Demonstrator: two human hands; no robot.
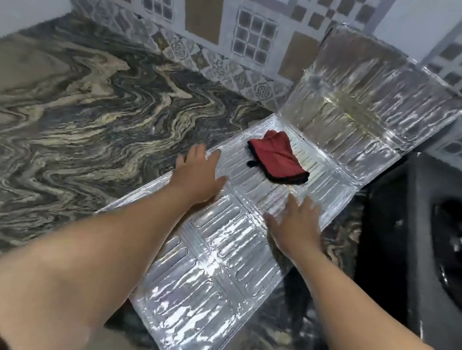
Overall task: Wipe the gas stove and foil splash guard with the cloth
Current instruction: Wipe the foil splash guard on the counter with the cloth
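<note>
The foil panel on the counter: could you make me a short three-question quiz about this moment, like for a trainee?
1. True or false: the red cloth lies on the foil splash guard.
2. Which hand is nearer the cloth? A) left hand B) right hand C) cannot tell
3. Fill in: the guard's far panel stands up against the ____ wall.

Key: 1 true; nobody holds the cloth. 2 C; both hands lie flat on the foil, fingers spread, about equally short of it. 3 tiled.
</note>
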